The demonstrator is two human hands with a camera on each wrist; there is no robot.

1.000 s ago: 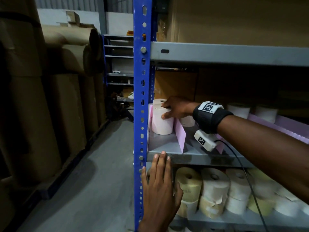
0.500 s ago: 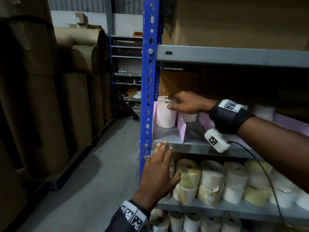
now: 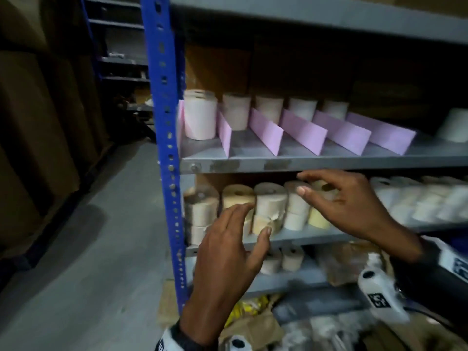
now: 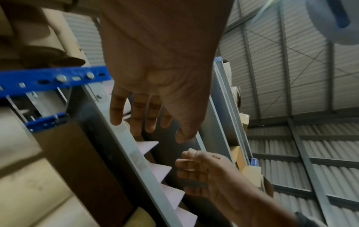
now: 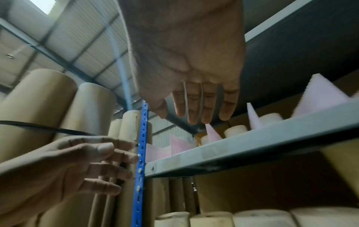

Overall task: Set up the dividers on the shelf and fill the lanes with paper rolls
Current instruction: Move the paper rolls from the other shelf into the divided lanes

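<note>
- Dividers (image 3: 266, 130): pink card strips stand upright across the middle shelf (image 3: 316, 164), front edge to back, making a row of lanes from the blue upright (image 3: 164, 122) rightwards. This part looks done.
- Lanes: each has one paper roll at the back edge; the leftmost lane's roll (image 3: 200, 115) sits nearer the front. Most lane floor is bare, so filling is only begun.
- A lone roll (image 3: 453, 125) stands past the last divider, toward the shelf's right end.
- Supply rolls (image 3: 271, 206) are stacked on the shelf below, along its front edge.
- Left hand (image 3: 228, 249): fingers spread, holds nothing, just in front of the stacked rolls near that shelf's left end.
- Right hand (image 3: 349, 206): fingers loosely apart, empty, in front of the stack; contact with a roll cannot be told, blurred.
- Judged next: grab rolls from below, load lanes.
</note>
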